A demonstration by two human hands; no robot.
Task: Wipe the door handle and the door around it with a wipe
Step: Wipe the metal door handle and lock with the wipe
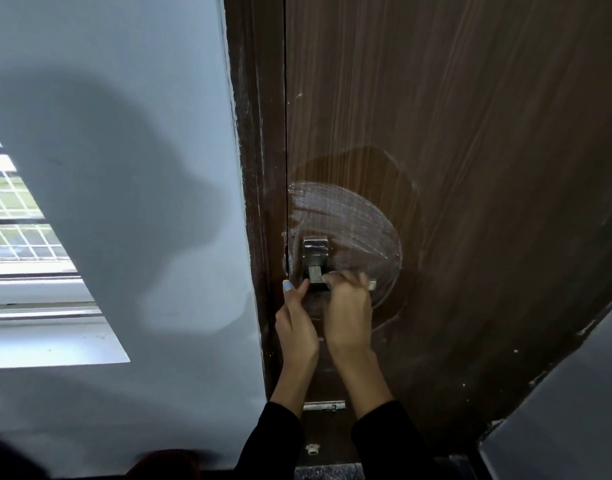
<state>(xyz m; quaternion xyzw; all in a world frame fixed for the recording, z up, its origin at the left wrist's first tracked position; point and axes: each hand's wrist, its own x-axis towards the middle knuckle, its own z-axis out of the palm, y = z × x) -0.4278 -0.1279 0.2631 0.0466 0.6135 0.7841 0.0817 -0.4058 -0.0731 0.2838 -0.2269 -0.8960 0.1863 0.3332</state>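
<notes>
The brown wooden door (470,133) fills the middle and right of the view. Its metal door handle (315,252) sits on a plate near the door's left edge. My right hand (349,306) is shut over the lever, whose tip (372,284) pokes out past my fingers. No wipe shows clearly; it may be hidden under that hand. My left hand (295,323) reaches up beside it with fingers spread, thumb against the handle's base, index finger on the door frame (259,168). Pale round wiping streaks (349,220) mark the door above the handle.
A pale blue wall (124,168) lies left of the frame, with a window (17,220) at the far left. Below the handle the door carries a small metal bolt (324,406) and a white stopper (313,449). A grey panel (574,410) stands at the lower right.
</notes>
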